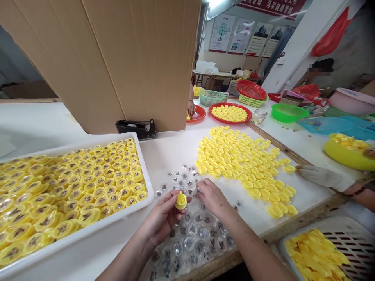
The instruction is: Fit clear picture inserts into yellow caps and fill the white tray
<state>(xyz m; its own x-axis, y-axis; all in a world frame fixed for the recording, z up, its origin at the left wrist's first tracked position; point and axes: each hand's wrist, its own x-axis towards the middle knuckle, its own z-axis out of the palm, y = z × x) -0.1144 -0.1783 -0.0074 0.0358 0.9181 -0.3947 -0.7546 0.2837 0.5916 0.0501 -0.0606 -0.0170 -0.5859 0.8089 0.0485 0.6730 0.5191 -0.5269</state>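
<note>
Pinching tabbed yellow disc [181,200], left hand [164,214] curled, right hand [211,195] half curled, hold unclear

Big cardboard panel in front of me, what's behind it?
Past the right edge of the cardboard panel, another person's hand and part of a red plate show. Anything else behind is covered and can't be seen.

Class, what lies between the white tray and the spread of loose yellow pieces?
Head view: small clear discs, with the left hand and right hand over them.
</note>
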